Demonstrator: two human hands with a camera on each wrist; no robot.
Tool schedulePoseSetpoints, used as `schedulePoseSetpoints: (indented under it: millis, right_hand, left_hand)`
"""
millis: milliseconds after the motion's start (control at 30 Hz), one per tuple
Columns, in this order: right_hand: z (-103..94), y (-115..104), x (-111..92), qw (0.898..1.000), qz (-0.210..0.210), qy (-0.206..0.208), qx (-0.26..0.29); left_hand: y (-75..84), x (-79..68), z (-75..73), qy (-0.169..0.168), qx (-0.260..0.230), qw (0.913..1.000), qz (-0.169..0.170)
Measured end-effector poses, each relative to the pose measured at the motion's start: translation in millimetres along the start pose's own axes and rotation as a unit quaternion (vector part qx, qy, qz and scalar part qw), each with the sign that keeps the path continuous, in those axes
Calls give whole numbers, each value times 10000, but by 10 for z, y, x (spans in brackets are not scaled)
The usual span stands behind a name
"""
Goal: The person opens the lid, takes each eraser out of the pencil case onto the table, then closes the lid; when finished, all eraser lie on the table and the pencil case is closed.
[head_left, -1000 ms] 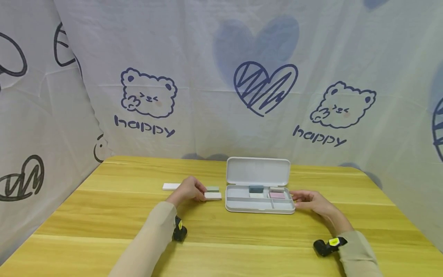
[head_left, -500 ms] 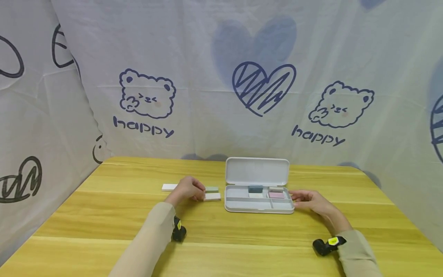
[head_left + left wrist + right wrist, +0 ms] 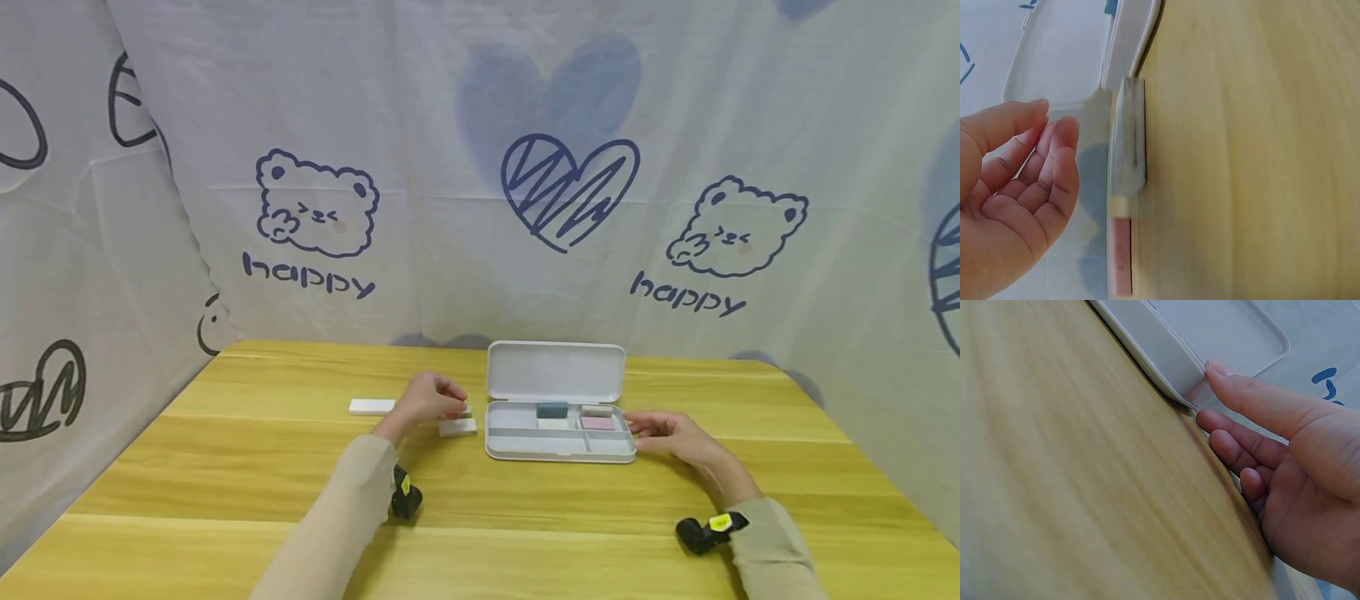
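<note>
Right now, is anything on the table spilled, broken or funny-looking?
Nothing stands out as spilled or broken. The box sits open with small blocks inside. A few loose blocks lie on the table to its left, but that doesn't look odd.

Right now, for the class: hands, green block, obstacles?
Left hand at green block, grip unclear. Right hand touching open case. Green block partly hidden. White block close by, possible obstacle.

A: Where's the case (image 3: 536, 446)?
B: On tbl (image 3: 525, 533), lid (image 3: 555, 372) up behind. 4 blocks (image 3: 597, 423) in rear part, 2 by 2.
A: L side?
B: Near block (image 3: 457, 428) just L of case, far block (image 3: 467, 412) behind it, partly hidden by L hand (image 3: 427, 398). Long block (image 3: 372, 407) farther L. R hand (image 3: 675, 435) at case's R end.
</note>
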State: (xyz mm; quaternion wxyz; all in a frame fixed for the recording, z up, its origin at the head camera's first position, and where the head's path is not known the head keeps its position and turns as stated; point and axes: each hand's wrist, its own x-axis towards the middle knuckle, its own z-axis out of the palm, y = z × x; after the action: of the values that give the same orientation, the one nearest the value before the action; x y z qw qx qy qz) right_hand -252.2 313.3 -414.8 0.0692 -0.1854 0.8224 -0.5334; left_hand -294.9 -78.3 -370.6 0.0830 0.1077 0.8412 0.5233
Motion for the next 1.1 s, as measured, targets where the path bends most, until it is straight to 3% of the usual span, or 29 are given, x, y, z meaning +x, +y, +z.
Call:
schedulePoseSetpoints:
  millis: [600,1100]
  right_hand:
    - [-10,38,17,9999,143,22,-9]
    - [6,-1,-5,9998,181,77,58]
  left_hand:
    - [180,120,348,-371,-385,9983,245]
    - [329,257,617,-340,2,9979,549]
